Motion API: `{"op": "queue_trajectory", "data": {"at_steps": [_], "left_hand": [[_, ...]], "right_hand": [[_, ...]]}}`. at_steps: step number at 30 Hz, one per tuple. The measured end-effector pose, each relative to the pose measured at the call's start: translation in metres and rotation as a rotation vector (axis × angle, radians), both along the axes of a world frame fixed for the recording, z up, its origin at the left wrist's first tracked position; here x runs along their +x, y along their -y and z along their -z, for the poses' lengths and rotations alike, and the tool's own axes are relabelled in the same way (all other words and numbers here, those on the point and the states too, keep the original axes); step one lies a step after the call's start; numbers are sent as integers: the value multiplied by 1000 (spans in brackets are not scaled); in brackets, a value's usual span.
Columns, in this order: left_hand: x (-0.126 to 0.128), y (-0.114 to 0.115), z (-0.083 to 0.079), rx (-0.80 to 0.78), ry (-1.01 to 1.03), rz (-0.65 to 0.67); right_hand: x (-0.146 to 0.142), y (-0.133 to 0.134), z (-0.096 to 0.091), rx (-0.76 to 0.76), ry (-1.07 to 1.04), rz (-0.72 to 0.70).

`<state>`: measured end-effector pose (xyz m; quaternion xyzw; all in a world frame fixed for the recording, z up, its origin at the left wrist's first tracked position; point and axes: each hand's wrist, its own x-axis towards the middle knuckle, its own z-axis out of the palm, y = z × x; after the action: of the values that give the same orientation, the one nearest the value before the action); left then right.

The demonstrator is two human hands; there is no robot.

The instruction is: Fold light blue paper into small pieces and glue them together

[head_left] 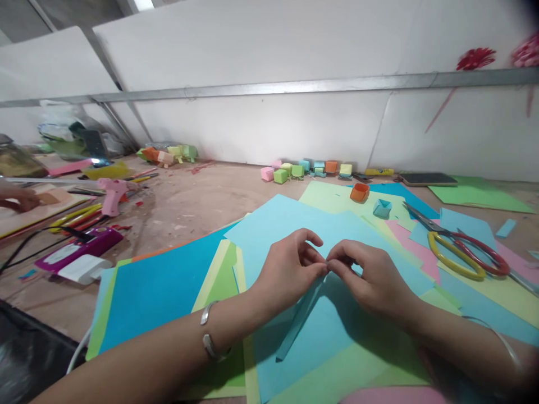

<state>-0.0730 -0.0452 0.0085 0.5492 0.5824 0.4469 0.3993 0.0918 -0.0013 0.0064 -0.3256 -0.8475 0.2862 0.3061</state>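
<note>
Slanting over light-blue sheet (269, 235): narrow blue paper strip (300, 323), upper end pinched in fingertips of left hand (290, 266) and right hand (373, 275), tips nearly meeting. Scissors (451, 233) to right. Beyond, orange paper box (360, 194), light-blue paper box (382, 210) on pale-green sheet (324, 195).

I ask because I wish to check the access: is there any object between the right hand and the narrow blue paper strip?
No, nothing visible stands between the right hand and the blue paper strip; it meets the left hand at the upper end. The scissors lie off to the right.
</note>
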Motion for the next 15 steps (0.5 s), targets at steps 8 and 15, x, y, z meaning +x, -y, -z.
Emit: {"op": "queue_trajectory", "data": {"at_steps": [8, 15], "left_hand": [[7, 5, -6, -34, 88, 53], [7, 4, -7, -146, 283, 43]], "right_hand": [[-1, 0, -4, -155, -95, 76], [-4, -2, -5, -323, -167, 152]]}}
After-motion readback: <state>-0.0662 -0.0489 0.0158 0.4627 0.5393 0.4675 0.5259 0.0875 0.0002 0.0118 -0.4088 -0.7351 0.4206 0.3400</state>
